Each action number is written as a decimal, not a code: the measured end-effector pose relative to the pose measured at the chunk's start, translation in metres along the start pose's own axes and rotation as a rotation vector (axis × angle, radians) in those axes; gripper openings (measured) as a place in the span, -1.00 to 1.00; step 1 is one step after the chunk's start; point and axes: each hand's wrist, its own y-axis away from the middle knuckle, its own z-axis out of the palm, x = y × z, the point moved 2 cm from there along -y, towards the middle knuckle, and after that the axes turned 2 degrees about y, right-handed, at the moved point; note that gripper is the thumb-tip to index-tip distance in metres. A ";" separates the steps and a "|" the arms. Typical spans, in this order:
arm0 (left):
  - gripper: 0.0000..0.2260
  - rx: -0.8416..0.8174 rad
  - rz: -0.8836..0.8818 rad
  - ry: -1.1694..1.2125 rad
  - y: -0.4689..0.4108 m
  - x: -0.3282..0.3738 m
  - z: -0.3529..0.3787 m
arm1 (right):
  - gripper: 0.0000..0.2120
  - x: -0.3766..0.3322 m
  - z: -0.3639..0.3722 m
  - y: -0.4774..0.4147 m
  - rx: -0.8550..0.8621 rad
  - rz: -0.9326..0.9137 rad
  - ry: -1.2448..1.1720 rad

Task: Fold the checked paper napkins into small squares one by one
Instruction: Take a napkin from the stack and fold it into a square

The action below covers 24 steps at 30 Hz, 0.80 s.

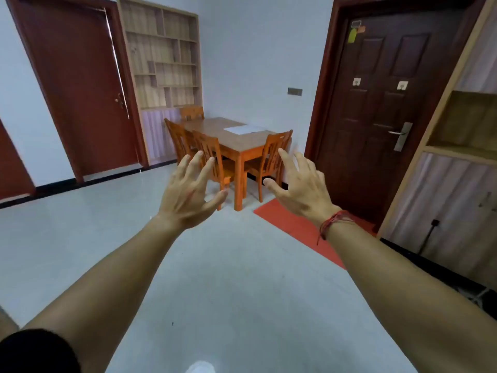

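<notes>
Wooden surface [234, 142] far off at 12 o'clock, with pale flat napkins [246, 129] on top, checks too small to tell. Left grip [185, 195] and right grip [301, 189] spread wide, empty, mid-air, well apart from them. Looks unstarted: all folding left.

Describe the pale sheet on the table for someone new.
In the far corner, between pale shelving and the dark door, stands a wooden table with chairs. A flat whitish sheet lies on top near the wall, the only pale patch on orange-brown wood.
</notes>
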 end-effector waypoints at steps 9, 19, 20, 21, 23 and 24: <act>-0.25 -0.058 -0.046 0.020 -0.050 -0.089 0.101 | -0.26 0.001 0.122 -0.088 -0.080 -0.007 0.055; -0.25 -0.176 -0.069 0.056 -0.138 -0.178 0.189 | -0.25 0.008 0.229 -0.191 -0.188 0.069 0.069; -0.25 -0.181 -0.073 0.060 -0.148 -0.185 0.197 | -0.26 0.011 0.237 -0.201 -0.198 0.075 0.067; -0.25 -0.187 -0.076 0.056 -0.157 -0.193 0.206 | -0.26 0.014 0.245 -0.213 -0.199 0.075 0.069; -0.24 -0.195 -0.083 0.050 -0.175 -0.208 0.222 | -0.27 0.019 0.262 -0.235 -0.195 0.068 0.075; -0.24 -0.195 -0.088 0.049 -0.185 -0.216 0.231 | -0.27 0.021 0.271 -0.246 -0.199 0.063 0.075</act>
